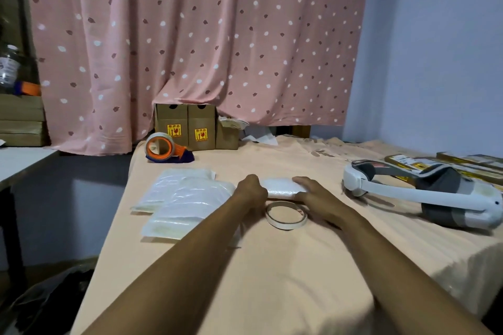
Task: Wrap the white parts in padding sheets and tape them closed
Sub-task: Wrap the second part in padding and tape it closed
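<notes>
A person's left grip and right grip clasp opposite ends of a white padded bundle lying on the peach-clothed desk. A ring of tape sits just in front of the bundle. A stack of padding sheets lies to the left, an orange tape dispenser beyond it, and a white headset to the right.

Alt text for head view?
The left hand and right hand grip a padding-wrapped bundle on a peach-covered table, a thin tape roll just nearer. Padding sheets lie left, a tape dispenser behind them, a white headset right.
</notes>
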